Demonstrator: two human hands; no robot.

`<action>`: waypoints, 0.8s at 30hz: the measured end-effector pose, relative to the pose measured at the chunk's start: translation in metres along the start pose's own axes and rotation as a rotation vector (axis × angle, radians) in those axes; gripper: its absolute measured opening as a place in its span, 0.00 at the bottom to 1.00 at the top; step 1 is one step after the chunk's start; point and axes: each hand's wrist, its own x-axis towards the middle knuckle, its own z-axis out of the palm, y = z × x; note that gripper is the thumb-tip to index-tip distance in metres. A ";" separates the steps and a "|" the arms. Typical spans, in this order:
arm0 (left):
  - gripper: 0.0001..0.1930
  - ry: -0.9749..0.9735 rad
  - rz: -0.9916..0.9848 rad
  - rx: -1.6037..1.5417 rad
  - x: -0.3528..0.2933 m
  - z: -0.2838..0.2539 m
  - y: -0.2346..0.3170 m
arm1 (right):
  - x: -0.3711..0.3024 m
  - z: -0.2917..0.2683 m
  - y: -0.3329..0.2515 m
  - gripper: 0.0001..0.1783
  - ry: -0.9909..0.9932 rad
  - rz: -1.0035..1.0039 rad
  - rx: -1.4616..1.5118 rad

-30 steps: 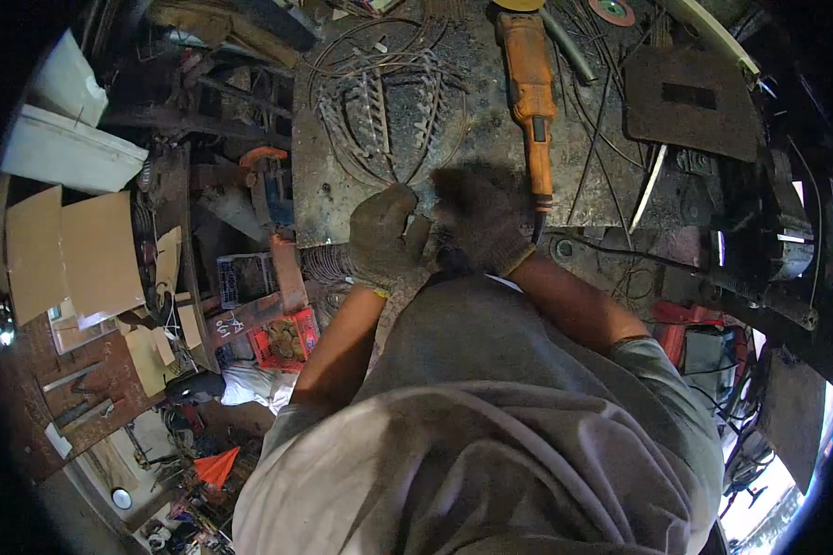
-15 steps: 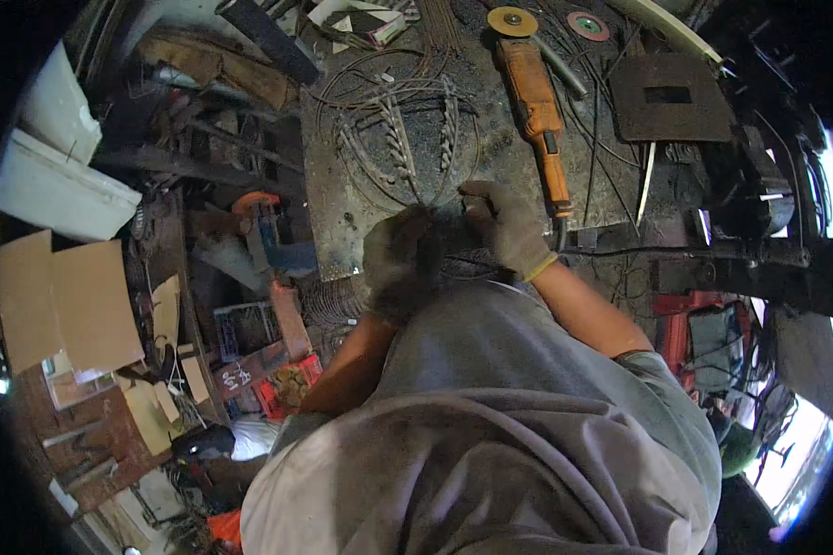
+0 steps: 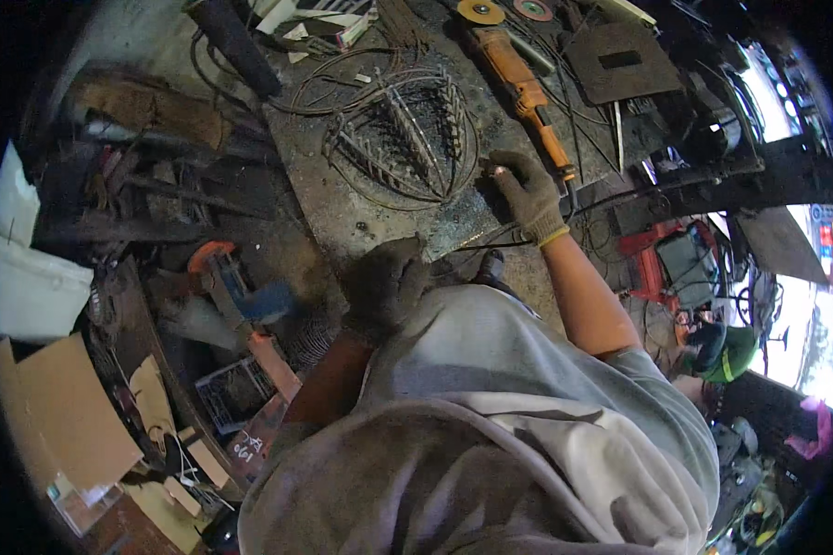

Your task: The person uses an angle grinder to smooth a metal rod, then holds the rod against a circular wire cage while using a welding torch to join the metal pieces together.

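On the worktable [image 3: 342, 227] lies a wire frame [image 3: 416, 139], its bent rods meeting in a point toward me and carrying rows of short twisted pieces. My left hand [image 3: 386, 287], in a dark work glove, is closed near the table's front edge, below that point; whatever its fingers hold is hidden. To the right of the frame, my right hand [image 3: 530, 196], gloved with a yellow cuff edge, hovers over the table corner. Its thumb and forefinger pinch together at a small bright spot too tiny to name. Beyond it rests an orange angle grinder [image 3: 520, 88] with a yellowish disc.
A dark metal plate with a rectangular slot [image 3: 620, 60] and a pinkish disc [image 3: 532, 9] lie at the far right. Cardboard [image 3: 60, 407] leans at the left. A red-framed machine [image 3: 671, 264] stands on the right, and a blue-and-orange tool [image 3: 241, 282] is left of the table.
My hands have moved apart: the left drew back toward my body, the right stays near the table's right corner. The whole view has shifted, bringing more of the right side into sight.
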 end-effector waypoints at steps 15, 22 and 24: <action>0.12 0.001 -0.118 -0.331 -0.003 -0.009 -0.010 | -0.001 0.004 -0.011 0.19 0.008 0.082 -0.098; 0.12 0.013 -0.050 -0.300 0.000 -0.011 -0.009 | -0.003 0.005 -0.025 0.18 0.030 0.073 -0.152; 0.12 0.017 -0.027 -0.320 -0.001 -0.009 -0.012 | -0.003 0.008 -0.020 0.18 0.054 0.055 -0.113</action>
